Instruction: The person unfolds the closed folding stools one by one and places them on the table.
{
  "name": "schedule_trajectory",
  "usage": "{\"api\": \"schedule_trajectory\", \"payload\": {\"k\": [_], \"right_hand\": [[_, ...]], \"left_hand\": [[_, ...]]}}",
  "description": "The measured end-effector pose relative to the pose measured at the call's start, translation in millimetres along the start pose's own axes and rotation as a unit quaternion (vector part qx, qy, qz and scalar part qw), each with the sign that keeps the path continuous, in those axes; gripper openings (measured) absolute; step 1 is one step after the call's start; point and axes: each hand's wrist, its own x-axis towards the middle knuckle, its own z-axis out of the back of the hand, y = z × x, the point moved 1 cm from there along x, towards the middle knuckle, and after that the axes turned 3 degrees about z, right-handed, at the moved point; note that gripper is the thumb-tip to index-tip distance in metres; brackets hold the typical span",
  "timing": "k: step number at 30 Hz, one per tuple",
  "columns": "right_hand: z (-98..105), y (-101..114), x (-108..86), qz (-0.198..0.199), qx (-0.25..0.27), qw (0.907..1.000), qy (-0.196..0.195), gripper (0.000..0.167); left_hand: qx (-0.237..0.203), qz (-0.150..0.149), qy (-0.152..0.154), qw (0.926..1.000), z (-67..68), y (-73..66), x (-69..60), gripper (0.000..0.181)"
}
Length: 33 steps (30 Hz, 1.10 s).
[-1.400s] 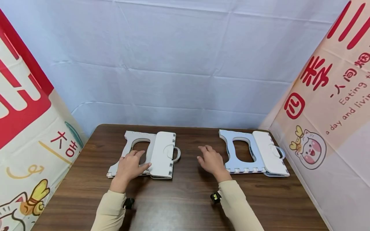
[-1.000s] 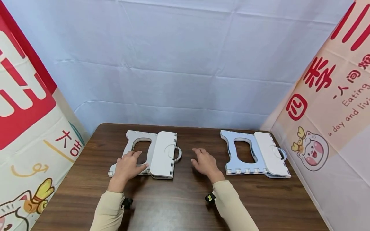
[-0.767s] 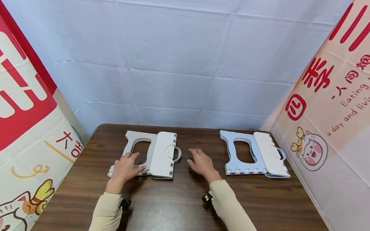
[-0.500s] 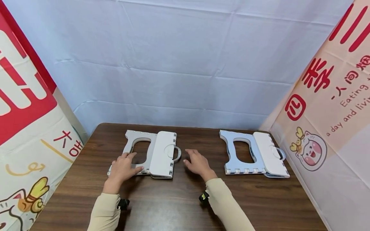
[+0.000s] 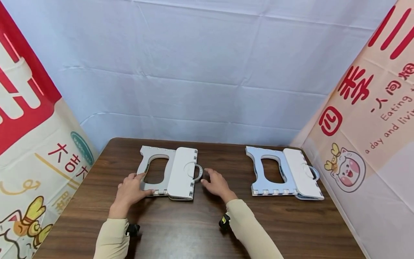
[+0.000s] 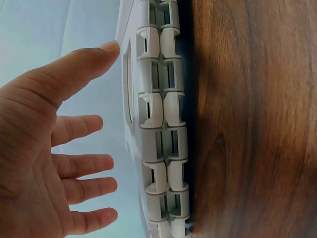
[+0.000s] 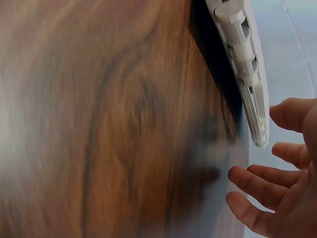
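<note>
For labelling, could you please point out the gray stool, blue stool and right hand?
Gray stool [image 5: 178, 172], head view: white panel.
Blue stool [image 5: 299, 172], head view: white panel.
Right hand [image 5: 218, 184], head view: back of hand.

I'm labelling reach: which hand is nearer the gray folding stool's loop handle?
Right. The right hand is just right of the loop handle; the left hand is farther off, at the gray folding stool's near-left corner.

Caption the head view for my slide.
Left hand and right hand flank a folded grey-white stool; blue-white stool at right.
</note>
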Motion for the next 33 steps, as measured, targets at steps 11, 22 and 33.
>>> {"api": "schedule_trajectory", "payload": {"k": [11,22,33], "right_hand": [[-9,8,7.8,-0.02,0.059,0.998,-0.008,0.054],[-14,1,16.1,-0.045,0.151,0.9874,-0.009,0.06],[-27,3,24.7,-0.111,0.245,0.9607,-0.069,0.044]], "left_hand": [[-0.021,0.021,0.007,0.9995,-6.4,13.3,-0.7,0.082],[-0.056,0.047,0.05,0.9961,-7.7,19.1,0.5,0.087],[-0.073,0.082,0.101,0.9888,-2.3,32.8,-2.0,0.112]]}}
